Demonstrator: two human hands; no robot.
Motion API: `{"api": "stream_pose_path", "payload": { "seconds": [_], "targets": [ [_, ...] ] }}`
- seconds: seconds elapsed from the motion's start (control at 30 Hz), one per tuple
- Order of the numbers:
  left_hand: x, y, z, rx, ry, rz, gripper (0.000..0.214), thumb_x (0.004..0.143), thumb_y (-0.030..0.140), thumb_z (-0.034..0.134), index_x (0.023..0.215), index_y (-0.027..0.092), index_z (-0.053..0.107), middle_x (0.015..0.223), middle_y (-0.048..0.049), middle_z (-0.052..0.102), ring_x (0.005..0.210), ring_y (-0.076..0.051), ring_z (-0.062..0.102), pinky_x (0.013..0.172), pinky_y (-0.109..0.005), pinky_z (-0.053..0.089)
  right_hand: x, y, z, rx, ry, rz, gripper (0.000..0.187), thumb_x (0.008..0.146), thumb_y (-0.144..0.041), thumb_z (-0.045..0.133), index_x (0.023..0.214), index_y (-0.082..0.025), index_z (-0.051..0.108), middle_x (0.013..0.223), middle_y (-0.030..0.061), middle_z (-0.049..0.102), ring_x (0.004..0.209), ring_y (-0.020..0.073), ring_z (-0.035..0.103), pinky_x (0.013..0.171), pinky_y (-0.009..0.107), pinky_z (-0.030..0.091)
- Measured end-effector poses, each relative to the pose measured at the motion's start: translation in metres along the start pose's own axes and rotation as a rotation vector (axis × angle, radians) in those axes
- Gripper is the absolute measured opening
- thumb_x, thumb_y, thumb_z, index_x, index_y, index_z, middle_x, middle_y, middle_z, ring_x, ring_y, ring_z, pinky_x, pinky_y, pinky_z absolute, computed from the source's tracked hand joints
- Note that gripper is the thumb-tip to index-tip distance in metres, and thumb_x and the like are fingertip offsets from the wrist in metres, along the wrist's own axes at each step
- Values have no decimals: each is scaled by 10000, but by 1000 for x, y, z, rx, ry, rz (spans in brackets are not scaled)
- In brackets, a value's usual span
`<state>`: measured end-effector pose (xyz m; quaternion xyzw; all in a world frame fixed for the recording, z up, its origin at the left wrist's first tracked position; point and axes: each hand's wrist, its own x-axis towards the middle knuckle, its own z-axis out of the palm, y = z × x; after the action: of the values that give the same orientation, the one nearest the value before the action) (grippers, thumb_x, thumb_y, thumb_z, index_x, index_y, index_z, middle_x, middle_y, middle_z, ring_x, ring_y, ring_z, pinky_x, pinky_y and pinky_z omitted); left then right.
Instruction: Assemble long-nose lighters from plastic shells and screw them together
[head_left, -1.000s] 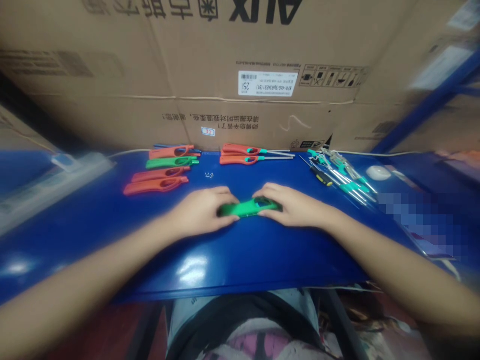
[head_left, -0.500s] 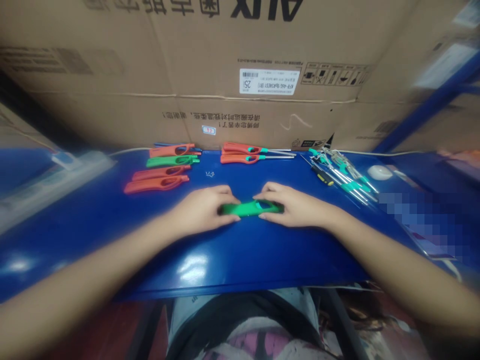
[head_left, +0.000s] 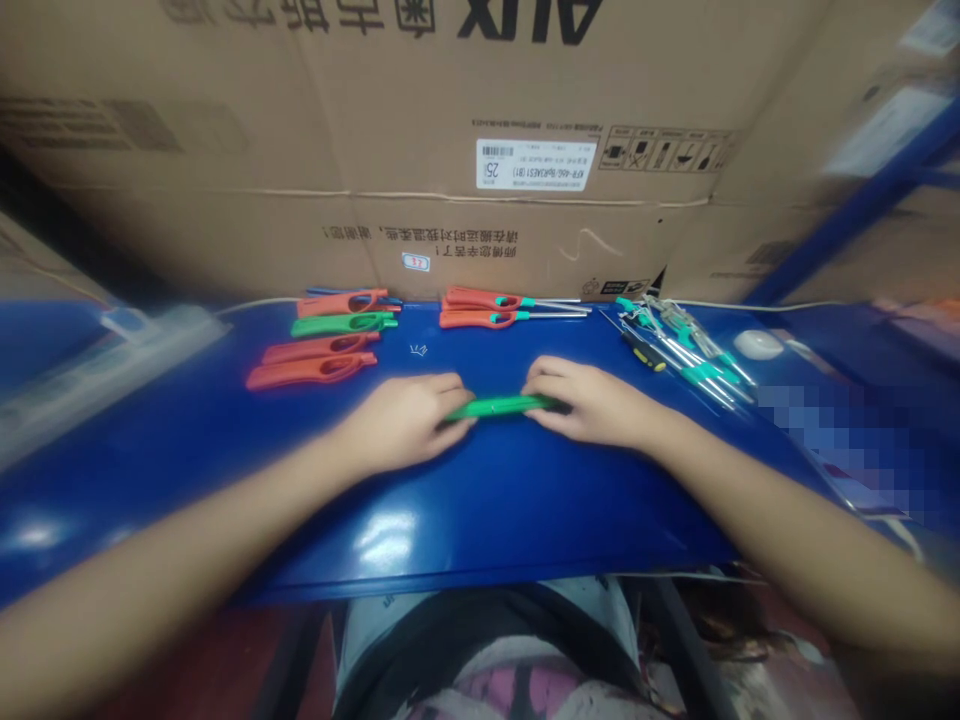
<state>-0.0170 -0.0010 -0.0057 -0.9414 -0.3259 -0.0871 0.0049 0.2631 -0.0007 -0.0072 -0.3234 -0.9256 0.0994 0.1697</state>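
Note:
Between my two hands is a green lighter casing (head_left: 499, 406), held crosswise above the blue table (head_left: 480, 500) with its narrow edge toward me. My left hand (head_left: 416, 415) is closed round its left end. On the right end, my right hand (head_left: 581, 400) grips with bent fingers, covering the tip. To the left lie several loose casings, among them a green casing (head_left: 337, 323) and a red casing (head_left: 311, 371). Straight behind my hands rest orange lighters (head_left: 480, 318) with metal tubes fitted.
At the back right lies a pile of metal tubes with teal parts (head_left: 697, 360), beside a black and yellow screwdriver (head_left: 643, 350). A white round object (head_left: 757, 345) sits further right. A power strip (head_left: 150, 350) is at far left. A big cardboard sheet (head_left: 375, 130) stands behind.
The green casing has been turned in my hands, from its broad face with the trigger hole showing to its thin edge. Both hands still hold its ends; the other things have stayed put.

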Motion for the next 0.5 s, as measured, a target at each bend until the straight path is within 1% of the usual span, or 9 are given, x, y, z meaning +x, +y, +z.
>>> {"api": "stream_pose_path", "payload": {
  "seconds": [0.13, 0.27, 0.43, 0.5],
  "targets": [
    [-2, -4, 2, -34, 30, 13, 337, 1045, 382, 414, 1128, 195, 682, 1018, -61, 688, 856, -182, 680, 701, -268, 505, -1, -1, 0, -53, 54, -2, 177, 991, -305, 536, 1025, -180, 656, 967, 78, 592, 778, 182, 578, 679, 294, 479],
    [-3, -1, -1, -39, 39, 19, 344, 1043, 388, 411, 1104, 191, 686, 981, -49, 688, 824, -183, 674, 679, -276, 488, -2, -5, -1, -158, 60, -3, 223, 1009, -328, 496, 1003, -171, 654, 908, 66, 582, 690, 165, 529, 599, 279, 407],
    [-2, 2, -4, -43, 54, -16, 382, 1045, 427, 406, 1037, 177, 694, 925, -47, 690, 782, -176, 668, 633, -267, 461, -2, -9, -6, -194, 67, 58, 213, 1009, -323, 481, 1038, -185, 641, 972, 71, 620, 728, 173, 559, 596, 274, 391],
    [-1, 1, -4, -54, 91, -42, 387, 1038, 457, 426, 1076, 174, 687, 952, -48, 704, 810, -180, 679, 651, -267, 474, -1, -8, -6, -182, 81, 91, 210, 1007, -311, 479, 1043, -184, 642, 987, 76, 639, 765, 185, 582, 622, 280, 407]
  ]
}}
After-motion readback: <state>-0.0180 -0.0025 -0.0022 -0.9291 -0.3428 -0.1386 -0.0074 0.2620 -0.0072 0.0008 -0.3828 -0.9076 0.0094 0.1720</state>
